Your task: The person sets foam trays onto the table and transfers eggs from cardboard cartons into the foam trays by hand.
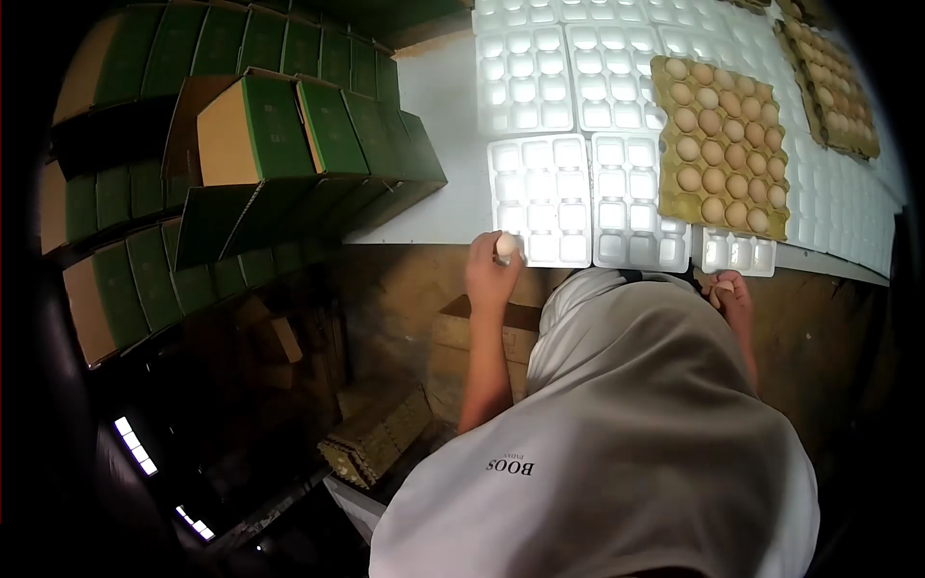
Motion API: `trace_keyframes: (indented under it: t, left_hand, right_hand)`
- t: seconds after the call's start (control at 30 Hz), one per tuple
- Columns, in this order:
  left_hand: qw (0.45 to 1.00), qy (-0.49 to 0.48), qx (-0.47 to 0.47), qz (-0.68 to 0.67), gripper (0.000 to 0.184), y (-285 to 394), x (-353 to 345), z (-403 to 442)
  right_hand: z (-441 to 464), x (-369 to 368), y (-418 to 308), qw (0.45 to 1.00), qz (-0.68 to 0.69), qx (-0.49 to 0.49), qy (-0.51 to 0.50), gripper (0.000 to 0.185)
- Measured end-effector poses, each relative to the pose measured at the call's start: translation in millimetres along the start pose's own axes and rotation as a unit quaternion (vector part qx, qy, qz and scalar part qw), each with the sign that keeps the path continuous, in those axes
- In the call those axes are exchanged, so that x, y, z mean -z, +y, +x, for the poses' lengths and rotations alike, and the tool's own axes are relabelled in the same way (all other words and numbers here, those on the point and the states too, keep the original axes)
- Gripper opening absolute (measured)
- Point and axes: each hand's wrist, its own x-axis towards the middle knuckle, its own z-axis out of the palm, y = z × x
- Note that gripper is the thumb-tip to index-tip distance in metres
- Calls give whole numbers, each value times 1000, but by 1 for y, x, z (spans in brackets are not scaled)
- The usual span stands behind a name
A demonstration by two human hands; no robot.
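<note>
"Left hand pinching an egg, right at the near left corner of a white tray!"
"Which way's it pointing?"
"Can't call it: looks almost round from here, long axis unclear."
"And the right hand?"
"Fingers curled, just below a partly covered tray. Can't tell what's inside. Just beyond, a carton of eggs!"

Pale egg, pinched in left hand, at white tray's near-left corner
</note>
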Motion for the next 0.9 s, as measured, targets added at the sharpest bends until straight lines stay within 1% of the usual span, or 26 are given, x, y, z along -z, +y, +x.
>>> trace_keyframes:
  t: [0.03,0.07,0.1,0.13,0.17,0.2,0.23,0.27,0.3,0.33,0.37,0.4,0.43,0.47,0.53,0.57,0.67,0.7,0.73,0.8,0.83,0.87,0.9]
  left_hand:
    - [1000,-9,-7,-11,38,1,0,0]
    - [999,-22,-20,-13,36,3,0,0]
    - [999,-32,-34,-15,35,4,1,1]
    - [998,-42,-47,-15,34,6,1,1]
    - [998,-51,-35,-5,31,5,1,2]
    - [996,-71,-54,23,31,1,3,3]
    - [992,-90,-72,50,31,-5,7,7]
    - [987,-109,-91,77,31,-10,10,13]
    - [987,-129,-74,68,32,-13,12,17]
    - [988,-133,-68,50,32,-15,12,18]
    - [988,-137,-61,32,31,-16,12,19]
    - [988,-141,-54,16,30,-14,15,21]
    - [985,-167,-44,26,31,-13,19,22]
    - [987,-139,-60,46,31,-16,20,18]
    - [988,-78,-100,86,30,-18,16,17]
    - [990,-81,-57,99,33,-19,15,13]
    - [998,-7,7,54,35,-27,-7,-1]
    - [998,-15,21,53,36,-30,-14,-5]
    - [998,-22,32,55,36,-34,-20,-7]
    - [997,-10,34,71,36,-42,-37,-7]
    - [997,20,9,79,34,-47,-47,-6]
    - [998,27,15,55,33,-52,-57,-1]
    - [999,32,21,35,33,-56,-65,2]
  right_hand:
    - [8,-15,-10,995,-87,17,-48,20]
    - [4,-56,-35,985,-159,20,-64,27]
    - [17,-69,-33,967,-213,79,-117,30]
    - [14,-102,-52,949,-276,74,-136,33]
    - [25,-121,-58,886,-388,176,-183,36]
    - [31,-143,-68,823,-455,271,-206,35]
    - [36,-164,-78,745,-513,360,-227,36]
    - [46,-178,-77,700,-558,375,-242,38]
    - [52,-192,-78,690,-571,338,-287,39]
    - [55,-209,-74,680,-568,339,-317,39]
    - [61,-218,-64,686,-535,341,-356,39]
    - [57,-231,-58,698,-512,332,-374,36]
    - [64,-239,-45,662,-537,341,-396,36]
    - [68,-245,-35,625,-561,349,-416,36]
    - [69,-241,-24,597,-602,365,-385,34]
    - [69,-237,-25,582,-623,375,-365,33]
    - [58,-204,-45,656,-585,408,-248,28]
    - [47,-194,-62,671,-590,404,-196,23]
    - [43,-177,-74,669,-591,425,-147,22]
    - [34,-143,-97,659,-576,484,-20,27]
    - [30,-124,-103,651,-588,477,54,32]
    - [28,-104,-108,643,-594,466,127,37]
    - [31,-86,-111,621,-619,453,160,49]
